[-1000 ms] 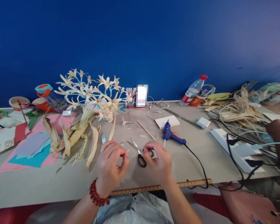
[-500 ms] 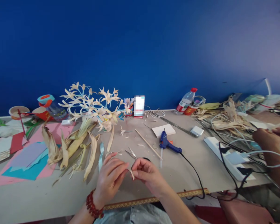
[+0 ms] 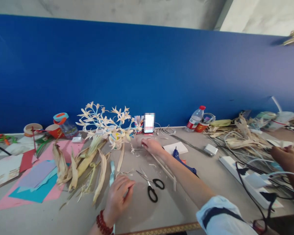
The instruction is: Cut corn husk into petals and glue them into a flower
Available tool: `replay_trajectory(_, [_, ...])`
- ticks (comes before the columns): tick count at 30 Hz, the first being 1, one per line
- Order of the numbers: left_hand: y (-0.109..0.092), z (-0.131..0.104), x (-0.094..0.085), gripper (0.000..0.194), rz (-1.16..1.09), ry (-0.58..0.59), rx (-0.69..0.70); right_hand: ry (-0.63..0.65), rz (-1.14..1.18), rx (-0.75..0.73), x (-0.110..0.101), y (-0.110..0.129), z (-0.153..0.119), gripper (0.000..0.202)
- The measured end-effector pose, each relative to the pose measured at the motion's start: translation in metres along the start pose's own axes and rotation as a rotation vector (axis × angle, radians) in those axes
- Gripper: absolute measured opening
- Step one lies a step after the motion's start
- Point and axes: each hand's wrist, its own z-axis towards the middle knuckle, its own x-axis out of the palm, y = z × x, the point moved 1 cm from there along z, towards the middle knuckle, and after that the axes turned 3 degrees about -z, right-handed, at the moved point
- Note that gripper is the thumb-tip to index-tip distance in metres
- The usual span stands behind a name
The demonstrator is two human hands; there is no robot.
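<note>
- Small husk flower (image 3: 132,150) lies on the desk (image 3: 171,212), just left of the right hand (image 3: 150,145), its thin stem pointing toward the fingers.
- Right hand: stretched across the desk, near the upright phone (image 3: 149,125); fingers bunched low, and I cannot tell whether they hold anything.
- Wooden stick (image 3: 164,168): lies alongside the right forearm.
- Black-handled scissors (image 3: 149,183): on the desk between the hands, blades slightly parted.
- Left hand (image 3: 119,195): nearer the body, fingers curled, thumb close to forefinger; whether something is pinched there I cannot tell.
- Pale blue ribbon (image 3: 112,169): beside the left hand.
- Blue glue gun (image 3: 182,162): beyond the right forearm, partly hidden.
- Co-worker's hand (image 3: 284,156): far right.
</note>
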Motion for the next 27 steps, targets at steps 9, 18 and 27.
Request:
replay_trajectory(9, [-0.003,-0.005,0.0,0.022,-0.065,-0.024,0.029,0.001,-0.048,-0.046,-0.002,-0.006,0.003,0.021])
replay_trajectory(18, [0.005,-0.01,-0.038,0.018,-0.022,-0.238,-0.118,-0.232,0.195,0.079,-0.004,0.01,-0.075,0.019])
replay_trajectory(27, [0.026,-0.011,-0.047,0.018,-0.054,-0.081,-0.559,-0.185,0.353,0.076,0.017,0.062,-0.142,0.014])
